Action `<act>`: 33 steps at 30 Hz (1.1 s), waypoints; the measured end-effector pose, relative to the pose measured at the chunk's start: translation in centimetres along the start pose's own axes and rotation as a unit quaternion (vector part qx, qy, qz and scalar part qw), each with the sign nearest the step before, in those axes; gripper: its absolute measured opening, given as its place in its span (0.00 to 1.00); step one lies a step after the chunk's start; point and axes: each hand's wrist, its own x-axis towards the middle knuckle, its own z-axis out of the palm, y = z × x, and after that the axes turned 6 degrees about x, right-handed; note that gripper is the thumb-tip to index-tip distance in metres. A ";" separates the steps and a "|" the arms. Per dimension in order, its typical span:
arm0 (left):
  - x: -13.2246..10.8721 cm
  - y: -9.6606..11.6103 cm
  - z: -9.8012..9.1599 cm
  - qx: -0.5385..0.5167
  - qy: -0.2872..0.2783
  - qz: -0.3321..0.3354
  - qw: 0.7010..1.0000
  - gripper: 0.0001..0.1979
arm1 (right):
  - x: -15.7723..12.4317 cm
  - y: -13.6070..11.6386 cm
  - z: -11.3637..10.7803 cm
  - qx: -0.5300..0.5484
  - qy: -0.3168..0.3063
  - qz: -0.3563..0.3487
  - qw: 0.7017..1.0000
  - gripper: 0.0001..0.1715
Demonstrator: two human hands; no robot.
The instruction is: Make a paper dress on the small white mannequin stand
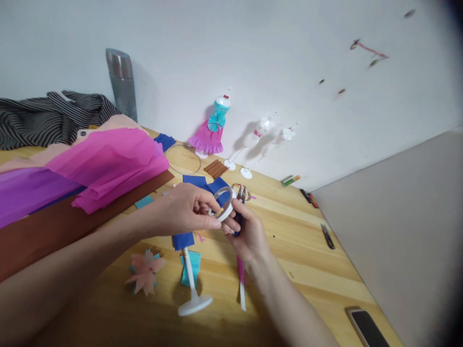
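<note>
In the head view, the left hand (184, 207) and the right hand (250, 231) meet above the counter (300, 246), with the tape roll (226, 212) held between them. The left grip is closed on the roll's left side, and the right grip pinches its right side, thumb uppermost, beside a dark blue piece (239, 222) partly hidden by the fingers. Below the hands, a white stand (195, 304) carries blue paper (183, 241) at its upper part. Turquoise paper (196, 268) lies behind its pole, a pink flower (145, 271) lies to the left, and a phone (369, 328) rests well apart at lower right
</note>
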 end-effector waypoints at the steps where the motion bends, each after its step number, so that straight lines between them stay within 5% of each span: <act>1: 0.0 0.1 0.1 0.010 -0.001 0.002 1.000 0.12 | 0.1 0.0 0.1 0.007 0.000 0.000 1.000 0.19; 5: 0.1 0.6 0.0 0.083 0.008 0.027 0.996 0.10 | 0.4 -0.4 -0.1 0.020 -0.001 -0.013 1.000 0.18; 10: -0.3 0.7 0.0 0.038 -0.062 0.036 0.997 0.10 | 1.5 -2.0 -1.4 0.030 0.011 -0.067 0.997 0.16; 15: -0.4 0.3 2.8 0.044 -0.069 0.087 0.993 0.08 | 1.8 -3.9 -1.9 0.020 -0.003 -0.094 0.995 0.18; 19: -0.4 -0.1 5.5 0.111 -0.155 0.178 0.965 0.10 | 0.9 -4.3 -0.6 -0.010 -0.026 -0.094 0.995 0.18; 23: -0.4 -0.1 6.8 0.163 -0.111 0.156 0.968 0.09 | -0.1 -3.5 0.8 -0.076 -0.056 -0.113 0.989 0.20; 27: -0.7 0.7 5.6 0.122 -0.038 0.113 0.985 0.06 | -0.7 -2.5 0.9 -0.176 -0.070 -0.141 0.972 0.18; 33: -1.1 2.4 0.4 0.136 0.061 0.101 0.984 0.21 | -1.0 -1.8 0.7 -0.201 -0.103 -0.082 0.971 0.17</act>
